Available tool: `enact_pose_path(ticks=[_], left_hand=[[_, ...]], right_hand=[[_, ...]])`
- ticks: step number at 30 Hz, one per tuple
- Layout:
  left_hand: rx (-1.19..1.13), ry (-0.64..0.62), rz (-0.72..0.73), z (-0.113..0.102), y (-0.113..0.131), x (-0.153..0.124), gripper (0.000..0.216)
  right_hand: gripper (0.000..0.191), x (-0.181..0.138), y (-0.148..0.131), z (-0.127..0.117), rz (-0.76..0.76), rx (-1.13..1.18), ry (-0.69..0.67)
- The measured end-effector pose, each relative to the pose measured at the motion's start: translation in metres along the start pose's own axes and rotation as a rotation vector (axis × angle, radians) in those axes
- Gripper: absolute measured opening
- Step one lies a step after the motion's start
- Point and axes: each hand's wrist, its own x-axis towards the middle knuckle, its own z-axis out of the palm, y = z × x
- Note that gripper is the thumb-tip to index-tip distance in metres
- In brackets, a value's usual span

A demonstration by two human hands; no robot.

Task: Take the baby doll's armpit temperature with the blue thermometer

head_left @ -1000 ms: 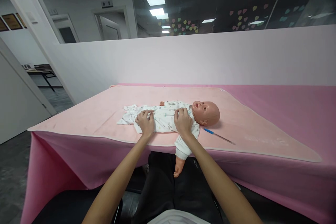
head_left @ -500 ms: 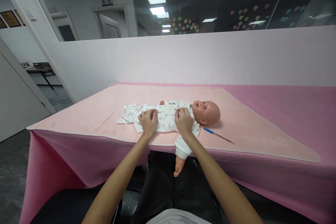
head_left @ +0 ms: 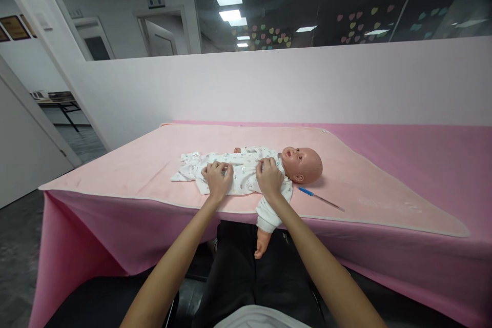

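A baby doll (head_left: 302,164) lies on its back on a light pink blanket (head_left: 154,164), head to the right, dressed in a white patterned romper (head_left: 242,174). One sleeved arm of the doll hangs over the table's front edge. My left hand (head_left: 218,180) rests on the romper at the doll's belly, fingers curled and pinching the cloth. Up at the chest, near the collar, my right hand (head_left: 269,179) pinches the romper's front as well.
A blue-capped pen (head_left: 321,199) lies on the blanket right of the doll. The table wears a darker pink cloth (head_left: 423,154) and backs onto a pale partition wall (head_left: 269,87). My dark-trousered lap sits under the front edge. An open doorway is at left.
My left hand has slid slightly right along the romper toward my right hand. The right hand and the doll have hardly moved.
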Motion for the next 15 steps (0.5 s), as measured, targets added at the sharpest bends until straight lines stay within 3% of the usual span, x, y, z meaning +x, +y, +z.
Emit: enact_pose_path(ticks=[15], left_hand=[[0.097, -0.009, -0.014, -0.0002, 0.0011, 0.0001, 0.017]], right_hand=[[0.023, -0.0001, -0.0005, -0.0014, 0.019, 0.009, -0.018]])
